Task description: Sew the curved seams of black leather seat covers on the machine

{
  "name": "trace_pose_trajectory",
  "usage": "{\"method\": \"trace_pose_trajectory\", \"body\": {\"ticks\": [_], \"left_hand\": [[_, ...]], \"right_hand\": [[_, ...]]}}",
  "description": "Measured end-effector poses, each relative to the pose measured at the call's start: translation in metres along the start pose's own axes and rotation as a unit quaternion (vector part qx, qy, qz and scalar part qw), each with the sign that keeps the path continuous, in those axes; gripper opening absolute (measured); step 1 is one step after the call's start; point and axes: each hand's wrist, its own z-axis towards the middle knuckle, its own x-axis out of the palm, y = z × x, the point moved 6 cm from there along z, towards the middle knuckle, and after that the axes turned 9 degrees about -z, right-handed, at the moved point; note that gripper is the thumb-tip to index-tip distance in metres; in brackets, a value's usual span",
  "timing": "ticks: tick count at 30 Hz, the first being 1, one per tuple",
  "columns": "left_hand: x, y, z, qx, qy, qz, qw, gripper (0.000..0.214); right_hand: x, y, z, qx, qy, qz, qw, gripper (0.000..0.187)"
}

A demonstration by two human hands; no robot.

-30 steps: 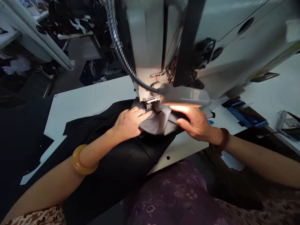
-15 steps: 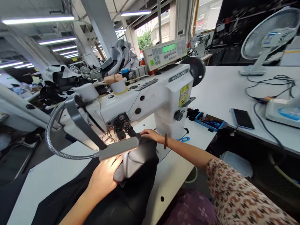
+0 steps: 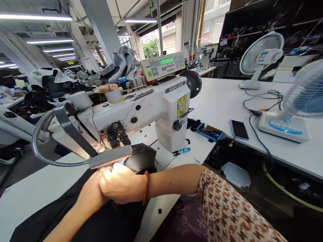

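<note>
Got 2 hands, left hand (image 3: 91, 188) and right hand (image 3: 123, 185), bunched together; right one's curled, can't tell what either's pinching. 1 dark cloth (image 3: 121, 218) sits under them, running to 8 o'clock. 1 lamp (image 3: 111, 157) at 12, 1 sewing machine (image 3: 151, 107) at 1 reading HIGHLEAD. Blue snips (image 3: 183, 151), 1 pair, at 2 on a white table (image 3: 176, 161). Same way, farther: 1 phone (image 3: 239, 129), 2 fans (image 3: 261, 57). Workshop window (image 3: 161, 37) way back, 1 o'clock.

close head view, forward and down, over fabric (image 3: 116, 218)
</note>
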Motion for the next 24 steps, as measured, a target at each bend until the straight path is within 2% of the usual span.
{"method": "trace_pose_trajectory", "body": {"ticks": [3,5,7,9,12,14,15,16,17,18,20,21,24], "left_hand": [[-0.012,-0.008,0.011,-0.027,0.012,0.029,0.999,0.029],[-0.018,-0.018,0.016,-0.015,0.019,0.043,0.999,0.029],[-0.019,-0.024,0.016,-0.001,0.026,0.048,0.999,0.032],[-0.016,-0.020,0.009,0.004,0.020,0.022,1.000,0.036],[-0.009,0.012,-0.013,-0.007,-0.007,-0.081,0.997,0.039],[0.000,0.049,-0.035,-0.080,-0.026,-0.126,0.988,0.041],[0.008,0.068,-0.049,-0.146,-0.016,-0.124,0.981,0.044],[0.019,0.084,-0.065,-0.217,0.021,-0.114,0.969,0.049],[0.033,0.093,-0.083,-0.279,0.083,-0.109,0.951,0.053],[0.048,0.094,-0.102,-0.322,0.160,-0.116,0.926,0.057],[0.069,0.077,-0.135,-0.352,0.284,-0.164,0.877,0.059],[0.073,0.065,-0.145,-0.350,0.316,-0.190,0.861,0.058],[0.068,0.045,-0.149,-0.350,0.329,-0.243,0.843,0.052]], "right_hand": [[0.011,-0.009,-0.002,-0.008,0.039,0.017,0.999,0.017],[0.016,-0.011,-0.006,-0.021,0.056,0.018,0.998,0.018],[0.022,-0.011,-0.009,-0.028,0.085,0.027,0.996,0.018],[0.029,-0.011,-0.011,-0.024,0.117,0.037,0.992,0.016],[0.036,-0.015,-0.013,-0.021,0.137,0.038,0.990,0.015],[0.036,-0.016,-0.015,-0.028,0.141,0.044,0.989,0.017],[0.036,-0.016,-0.016,-0.035,0.148,0.050,0.987,0.018],[0.035,-0.015,-0.018,-0.036,0.156,0.055,0.986,0.019],[0.034,-0.015,-0.021,-0.033,0.164,0.057,0.984,0.020],[0.032,-0.015,-0.023,-0.026,0.172,0.055,0.983,0.021],[0.031,-0.015,-0.028,-0.013,0.186,0.041,0.982,0.022],[0.031,-0.016,-0.031,-0.011,0.194,0.030,0.981,0.022],[0.038,-0.017,-0.037,-0.027,0.209,0.001,0.978,0.030]]}}
